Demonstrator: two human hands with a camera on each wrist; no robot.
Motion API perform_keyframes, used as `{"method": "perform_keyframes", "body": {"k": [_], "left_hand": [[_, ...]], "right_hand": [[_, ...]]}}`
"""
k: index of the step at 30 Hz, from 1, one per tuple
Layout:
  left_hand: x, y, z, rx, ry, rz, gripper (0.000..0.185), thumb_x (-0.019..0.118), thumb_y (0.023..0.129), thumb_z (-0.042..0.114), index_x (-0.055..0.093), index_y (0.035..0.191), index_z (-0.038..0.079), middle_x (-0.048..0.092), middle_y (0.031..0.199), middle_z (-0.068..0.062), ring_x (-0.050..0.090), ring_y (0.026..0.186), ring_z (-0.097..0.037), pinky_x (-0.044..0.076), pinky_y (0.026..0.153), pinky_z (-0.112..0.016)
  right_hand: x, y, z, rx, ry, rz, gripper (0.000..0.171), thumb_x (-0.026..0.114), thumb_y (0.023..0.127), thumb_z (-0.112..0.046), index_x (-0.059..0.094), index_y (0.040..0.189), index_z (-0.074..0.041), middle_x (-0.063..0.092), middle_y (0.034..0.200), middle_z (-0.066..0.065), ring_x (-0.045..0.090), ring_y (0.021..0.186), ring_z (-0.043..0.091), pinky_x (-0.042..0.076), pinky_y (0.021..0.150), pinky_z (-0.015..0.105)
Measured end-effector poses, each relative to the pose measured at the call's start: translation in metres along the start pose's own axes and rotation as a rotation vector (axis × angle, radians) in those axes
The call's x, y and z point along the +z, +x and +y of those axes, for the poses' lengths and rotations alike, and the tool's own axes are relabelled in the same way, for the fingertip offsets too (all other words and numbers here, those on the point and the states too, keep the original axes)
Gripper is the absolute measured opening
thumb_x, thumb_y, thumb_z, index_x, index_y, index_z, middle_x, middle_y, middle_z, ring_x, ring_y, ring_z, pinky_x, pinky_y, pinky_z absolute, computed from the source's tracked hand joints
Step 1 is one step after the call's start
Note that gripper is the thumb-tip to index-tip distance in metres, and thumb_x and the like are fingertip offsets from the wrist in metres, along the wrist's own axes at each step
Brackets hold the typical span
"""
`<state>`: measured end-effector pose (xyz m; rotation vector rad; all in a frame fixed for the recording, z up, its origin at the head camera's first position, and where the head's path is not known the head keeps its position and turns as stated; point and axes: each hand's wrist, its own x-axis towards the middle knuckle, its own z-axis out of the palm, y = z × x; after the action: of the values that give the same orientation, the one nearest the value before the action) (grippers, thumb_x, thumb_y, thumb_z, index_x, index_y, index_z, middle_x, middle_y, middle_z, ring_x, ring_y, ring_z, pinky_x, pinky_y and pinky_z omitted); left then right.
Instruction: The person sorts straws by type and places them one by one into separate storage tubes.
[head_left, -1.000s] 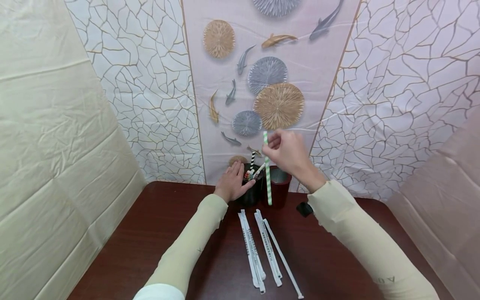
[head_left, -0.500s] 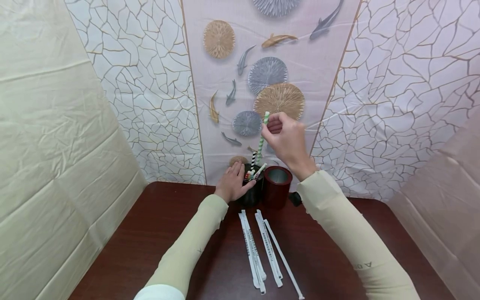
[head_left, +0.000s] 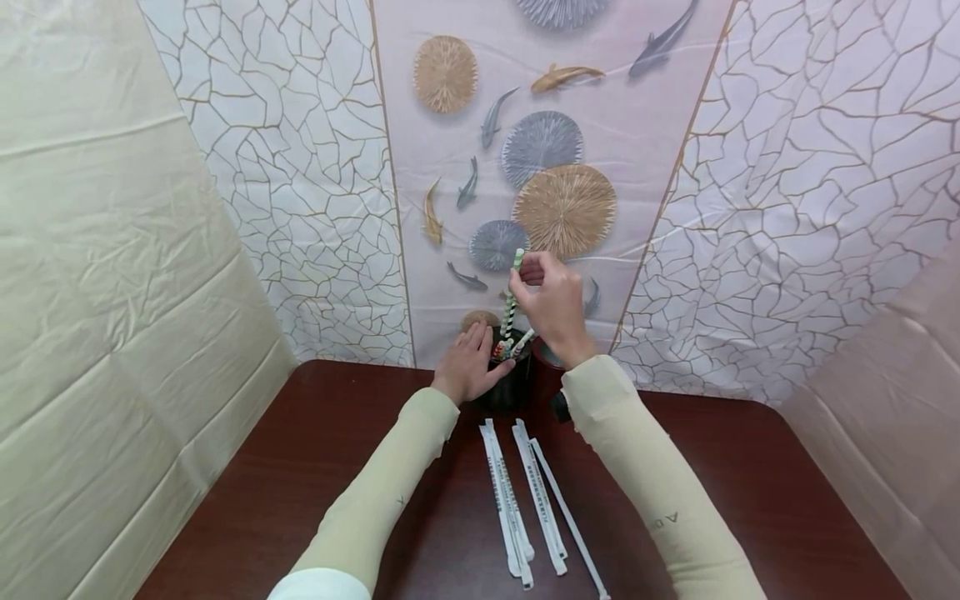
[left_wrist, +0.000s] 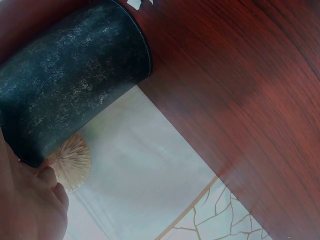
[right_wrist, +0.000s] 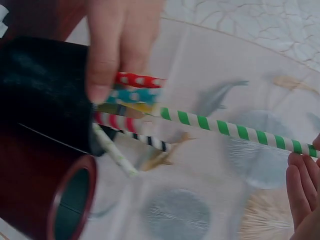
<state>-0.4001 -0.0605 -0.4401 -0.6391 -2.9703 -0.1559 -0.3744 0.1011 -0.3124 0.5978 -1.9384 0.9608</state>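
My right hand [head_left: 553, 307] pinches the upper end of a green-and-white striped paper straw [right_wrist: 232, 129] between thumb and fingers. The straw slants down to the mouth of a black cup [left_wrist: 75, 80], where its lower end meets several other straws. Red dotted, teal dotted, pink striped, black-and-white striped [right_wrist: 152, 141] and pale green straws poke out there. Around the left side of the cup's rim, my left hand [head_left: 468, 367] grips it, thumb toward the front. In the head view, the fingers of my right hand partly cover the green straw.
A dark red cup [right_wrist: 30, 170] stands right beside the black one, partly behind my right wrist in the head view. Paper-wrapped straws [head_left: 504, 500] and a long thin white straw [head_left: 570, 521] lie on the brown table [head_left: 315, 467]. A patterned cloth hangs behind.
My right hand has raised the green-striped straw, carried it left over the black cup, then lowered it toward the other straws. The left hand stays on the cup.
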Motion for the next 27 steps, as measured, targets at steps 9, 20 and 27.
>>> {"method": "perform_keyframes", "body": {"k": [9,20,27], "left_hand": [[0.002,0.003,-0.001,0.004,0.017,-0.009,0.094,0.022,0.107,0.073,0.016,0.169,0.003,0.012,0.179,-0.015,0.012,0.167,-0.028,0.018,0.136,-0.041],[-0.001,0.001,-0.001,0.005,0.004,-0.007,0.092,0.023,0.108,0.072,0.016,0.169,0.003,0.012,0.179,-0.016,0.011,0.167,-0.028,0.016,0.136,-0.041],[0.0,0.0,0.0,0.004,-0.003,-0.005,0.092,0.023,0.108,0.072,0.016,0.169,0.003,0.012,0.179,-0.015,0.011,0.167,-0.028,0.017,0.136,-0.041]], "right_hand": [[0.01,-0.019,0.022,0.149,-0.022,-0.067,0.035,0.08,0.095,-0.016,0.072,0.119,0.008,0.077,0.111,0.023,0.079,0.098,0.035,0.065,0.089,0.047],[-0.029,-0.018,0.041,0.22,-0.177,-0.247,0.039,0.073,0.101,-0.026,0.071,0.126,0.004,0.076,0.118,0.023,0.075,0.111,0.039,0.059,0.099,0.052],[-0.06,-0.02,0.054,0.208,-0.288,-0.489,0.051,0.066,0.105,-0.028,0.061,0.141,0.006,0.067,0.138,0.027,0.063,0.131,0.044,0.049,0.113,0.058]]}}
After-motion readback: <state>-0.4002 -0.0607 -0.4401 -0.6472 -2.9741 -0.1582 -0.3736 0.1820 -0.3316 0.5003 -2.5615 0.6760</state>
